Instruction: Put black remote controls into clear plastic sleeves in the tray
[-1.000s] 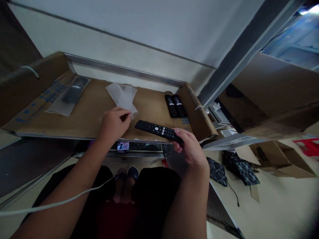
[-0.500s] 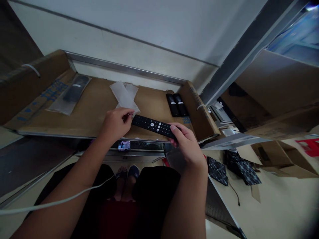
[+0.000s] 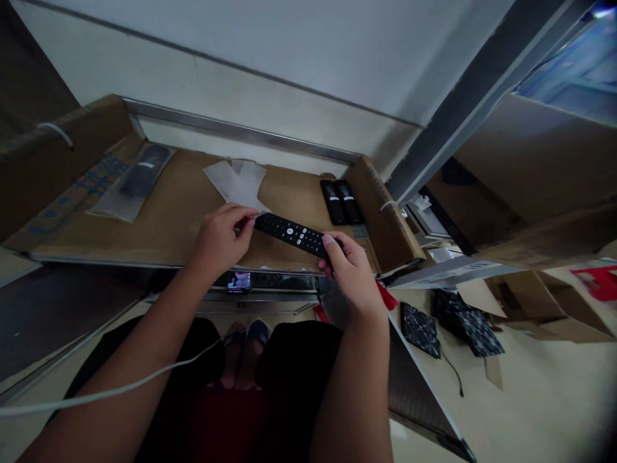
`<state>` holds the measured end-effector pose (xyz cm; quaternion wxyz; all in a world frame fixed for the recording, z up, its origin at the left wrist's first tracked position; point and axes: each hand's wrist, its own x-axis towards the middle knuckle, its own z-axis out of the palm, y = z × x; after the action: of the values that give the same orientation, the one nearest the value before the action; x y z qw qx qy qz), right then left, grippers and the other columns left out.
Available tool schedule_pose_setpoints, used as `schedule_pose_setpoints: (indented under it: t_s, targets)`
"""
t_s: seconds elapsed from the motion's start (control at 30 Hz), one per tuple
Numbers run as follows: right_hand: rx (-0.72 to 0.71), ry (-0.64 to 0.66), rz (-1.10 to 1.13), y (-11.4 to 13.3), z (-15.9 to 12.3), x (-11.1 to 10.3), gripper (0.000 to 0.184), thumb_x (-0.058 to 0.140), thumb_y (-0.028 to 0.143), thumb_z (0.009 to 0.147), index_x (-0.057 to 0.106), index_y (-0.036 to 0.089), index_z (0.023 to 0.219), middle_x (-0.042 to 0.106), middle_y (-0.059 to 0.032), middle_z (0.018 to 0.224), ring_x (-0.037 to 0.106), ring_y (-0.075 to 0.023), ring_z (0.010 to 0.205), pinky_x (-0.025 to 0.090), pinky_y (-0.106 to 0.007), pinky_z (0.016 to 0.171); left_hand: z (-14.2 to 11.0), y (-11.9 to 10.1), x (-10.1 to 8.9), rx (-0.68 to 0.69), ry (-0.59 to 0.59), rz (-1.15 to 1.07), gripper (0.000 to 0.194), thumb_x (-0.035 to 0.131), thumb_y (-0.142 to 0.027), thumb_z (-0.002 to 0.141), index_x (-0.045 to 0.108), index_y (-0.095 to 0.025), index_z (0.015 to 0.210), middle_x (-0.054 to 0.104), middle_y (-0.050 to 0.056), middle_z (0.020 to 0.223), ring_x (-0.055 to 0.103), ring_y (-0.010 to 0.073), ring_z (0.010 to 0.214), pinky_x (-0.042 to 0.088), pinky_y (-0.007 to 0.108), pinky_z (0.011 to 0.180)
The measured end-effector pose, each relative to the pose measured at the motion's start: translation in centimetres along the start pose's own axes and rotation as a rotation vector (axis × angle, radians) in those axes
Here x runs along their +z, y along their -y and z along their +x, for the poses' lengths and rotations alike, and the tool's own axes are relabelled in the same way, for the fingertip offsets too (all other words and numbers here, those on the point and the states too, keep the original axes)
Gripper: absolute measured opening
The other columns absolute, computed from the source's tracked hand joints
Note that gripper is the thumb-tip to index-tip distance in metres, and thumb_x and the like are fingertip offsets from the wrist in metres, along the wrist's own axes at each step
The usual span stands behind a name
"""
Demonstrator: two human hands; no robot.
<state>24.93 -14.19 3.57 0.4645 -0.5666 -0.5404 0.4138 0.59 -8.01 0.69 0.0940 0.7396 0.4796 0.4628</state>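
Hands work close together: the right hand (image 3: 351, 267) pinches the near end of a black remote (image 3: 292, 233) between thumb and fingers, buttons up, while the left hand (image 3: 226, 235), thumb and forefinger pinched on the edge of a clear sleeve (image 3: 235, 185), is at the remote's far end. Beyond the left hand, that sleeve lies across another. Two black remotes (image 3: 340, 201) lie side by side beyond the right hand, and a bagged remote (image 3: 139, 175) lies left of the left hand on the cardboard (image 3: 183, 193).

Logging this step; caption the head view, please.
Right hand holds a black remote; left hand pinches at its far end.
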Motion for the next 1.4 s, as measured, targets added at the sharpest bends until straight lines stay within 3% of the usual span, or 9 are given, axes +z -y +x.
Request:
schedule_pose_setpoints:
  t_s: [0.2,0.5,0.73,0.97,1.2,1.3,1.4]
  targets:
    - [0.037,0.013,0.107,-0.3,0.4,1.1,0.038,0.062,0.056,0.091,0.066,0.019,0.103,0.058,0.0036,0.06,0.046,-0.0094,0.045,0.034,-0.019,0.041,0.0,0.0,0.0,-0.016,-0.046,-0.001,0.02,0.057,-0.024,0.092,0.074,-0.019,0.101,0.074,0.006,0.099,0.068,0.0193,0.084,0.055,0.031,0.076]
    - [-0.045,0.165,0.09,0.2,0.4,2.8,0.04,0.063,0.049,0.093,0.066,0.02,0.121,0.065,0.0008,0.072,0.053,-0.0097,0.053,0.037,-0.019,0.044,-0.2,0.3,-0.1,-0.022,-0.109,0.012,0.019,0.055,-0.021,0.094,0.071,-0.019,0.103,0.072,0.006,0.101,0.067,0.0203,0.089,0.053,0.033,0.083]
    - [0.014,0.189,0.287,0.3,0.9,6.9,0.04,0.058,0.052,0.094,0.065,0.019,0.115,0.065,0.0016,0.068,0.046,-0.0081,0.045,0.036,-0.019,0.04,-0.7,-0.1,-0.4,0.074,-0.139,-0.008,0.016,0.053,-0.021,0.096,0.068,-0.019,0.101,0.071,0.006,0.101,0.066,0.0193,0.092,0.052,0.032,0.087]
    - [0.001,0.179,0.39,0.2,1.3,10.6,0.04,0.057,0.051,0.095,0.062,0.021,0.12,0.059,0.0038,0.07,0.048,-0.0094,0.05,0.037,-0.021,0.043,-2.0,-1.4,-0.8,0.133,-0.165,-0.032,0.014,0.053,-0.023,0.098,0.067,-0.019,0.102,0.071,0.005,0.101,0.067,0.0192,0.096,0.053,0.033,0.09]
    - [0.039,0.184,0.568,0.8,0.8,10.6,0.032,0.059,0.052,0.092,0.064,0.024,0.106,0.055,0.0045,0.069,0.051,-0.0113,0.056,0.041,-0.021,0.048,-2.3,-3.6,-1.3,0.215,-0.126,-0.04,0.014,0.055,-0.017,0.097,0.065,-0.02,0.105,0.07,0.005,0.101,0.067,0.0192,0.096,0.053,0.033,0.09]
    - [0.048,0.146,0.628,0.7,0.8,10.3,0.032,0.061,0.051,0.09,0.064,0.023,0.105,0.059,0.0033,0.073,0.053,-0.0119,0.057,0.041,-0.021,0.048,-2.4,-3.4,-1.1,0.163,-0.156,-0.088,0.018,0.062,-0.018,0.092,0.064,-0.019,0.111,0.068,0.006,0.101,0.066,0.0189,0.091,0.054,0.033,0.087]
    - [0.05,0.053,0.619,0.7,0.5,10.2,0.032,0.061,0.049,0.089,0.065,0.022,0.105,0.066,0.0001,0.084,0.059,-0.0134,0.065,0.047,-0.023,0.054,-2.5,-3.4,-0.5,0.092,-0.106,-0.189,0.027,0.067,-0.021,0.089,0.062,-0.02,0.116,0.067,0.007,0.105,0.067,0.0189,0.091,0.056,0.034,0.085]
